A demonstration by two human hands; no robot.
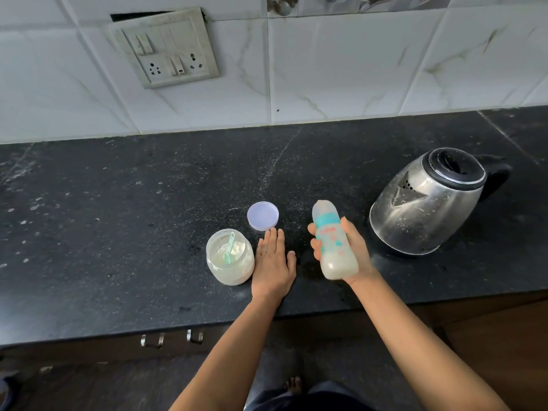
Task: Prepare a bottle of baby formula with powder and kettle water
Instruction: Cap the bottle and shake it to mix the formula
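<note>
Gripping the baby bottle [333, 241] around its body, the right hand [357, 255] has its thumb on the right-hand side and its fingers curled round the left-hand side. The bottle sits right of centre in the frame, tilted, with its capped end toward the top of the frame and its base toward the wrist. It carries a teal collar and printed markings, and a milky white liquid fills the lower part. Its outline is slightly blurred.

The left hand [274, 262] lies palm down on the black countertop [118, 232] at the centre of the frame, with fingers straight and together and the thumb spread toward the right. It holds nothing. A ring [263, 253] is visible on one finger.

- Powder jar [229, 259]: open, standing just beside the left hand on its left-hand side and containing white powder.
- Scoop [229, 247]: teal, standing in the powder with its handle leaning against the jar rim.
- Lid [263, 215]: pale lilac, lying on the countertop just above the fingertips of the left hand.
- Kettle [427, 203]: stainless steel, at the right of the frame, with its black lid closed, its spout facing the bottle and its handle toward the right edge. Droplets mark its wall.

A switchboard [166, 47] is mounted on the tiled wall [355, 69] at upper left. Two cabinet handles [152, 340] show below the counter edge at lower left.
</note>
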